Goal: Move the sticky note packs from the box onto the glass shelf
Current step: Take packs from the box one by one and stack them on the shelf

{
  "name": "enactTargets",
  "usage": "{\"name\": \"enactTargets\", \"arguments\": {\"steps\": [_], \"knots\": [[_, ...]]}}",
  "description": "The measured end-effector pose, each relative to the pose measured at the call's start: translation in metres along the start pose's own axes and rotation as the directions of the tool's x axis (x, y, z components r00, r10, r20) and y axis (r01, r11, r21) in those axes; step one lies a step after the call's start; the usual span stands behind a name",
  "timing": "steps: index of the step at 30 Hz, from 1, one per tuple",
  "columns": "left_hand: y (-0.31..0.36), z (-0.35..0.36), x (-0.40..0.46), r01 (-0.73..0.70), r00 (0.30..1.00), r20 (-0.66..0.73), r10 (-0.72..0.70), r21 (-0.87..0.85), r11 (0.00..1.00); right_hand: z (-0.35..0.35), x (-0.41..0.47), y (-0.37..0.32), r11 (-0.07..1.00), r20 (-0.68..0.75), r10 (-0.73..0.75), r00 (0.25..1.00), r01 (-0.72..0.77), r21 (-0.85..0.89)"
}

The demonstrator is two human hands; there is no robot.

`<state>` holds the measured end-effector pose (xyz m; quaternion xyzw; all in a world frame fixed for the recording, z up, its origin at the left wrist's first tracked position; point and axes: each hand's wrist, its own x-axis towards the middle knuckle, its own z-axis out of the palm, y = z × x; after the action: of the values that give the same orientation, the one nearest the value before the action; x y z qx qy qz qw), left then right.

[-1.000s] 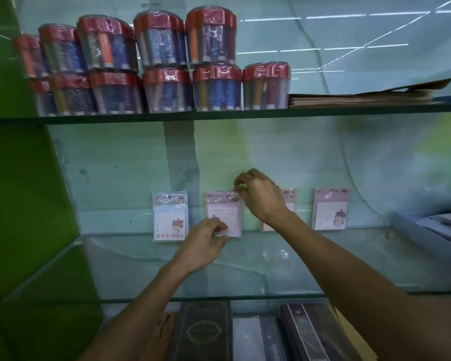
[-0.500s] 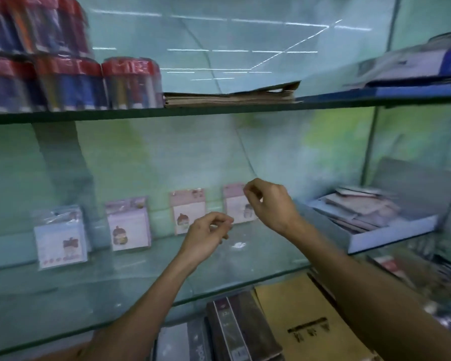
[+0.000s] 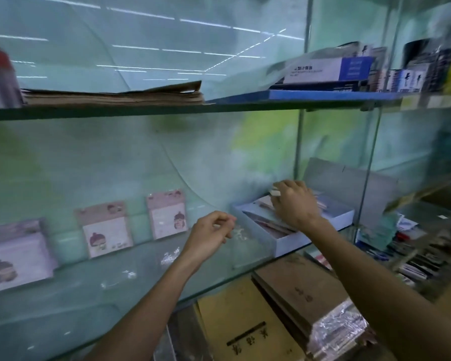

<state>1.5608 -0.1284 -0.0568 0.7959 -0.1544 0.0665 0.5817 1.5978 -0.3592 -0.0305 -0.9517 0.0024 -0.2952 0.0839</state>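
Note:
Three sticky note packs lean against the back wall of the glass shelf: one at the left, one in the middle, one further right. A pale blue box stands at the shelf's right end with more packs lying inside. My right hand reaches into the box, fingers curled round the pale edge of a pack. My left hand hovers above the shelf just left of the box, loosely curled and holding nothing.
An upper glass shelf carries a stack of brown paper and blue-and-white boxes. Brown and yellow notebooks lie below the shelf. A glass divider stands right of the box, with stationery clutter beyond it.
The view has swung right. My right hand left the standing packs and moved right into the box. My left hand let go of a pack and drifted right, holding nothing.

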Motion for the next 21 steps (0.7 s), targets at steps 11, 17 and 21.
{"name": "enactTargets", "arguments": {"steps": [11,17,21], "knots": [[0.0,0.002,0.007,0.025,0.999,-0.024,-0.026,-0.039,0.999,0.004,-0.001,-0.009,0.95,0.101,-0.128,0.987,0.151,-0.272],[-0.002,-0.014,-0.001,0.029,0.998,-0.05,-0.031,-0.058,0.998,-0.005,-0.008,-0.023,0.942,0.076,-0.238,0.968,0.249,-0.224],[-0.004,-0.027,-0.008,0.042,0.996,-0.068,-0.048,-0.093,0.995,-0.014,-0.001,-0.025,0.981,-0.172,-0.154,0.973,0.171,0.092]]}}
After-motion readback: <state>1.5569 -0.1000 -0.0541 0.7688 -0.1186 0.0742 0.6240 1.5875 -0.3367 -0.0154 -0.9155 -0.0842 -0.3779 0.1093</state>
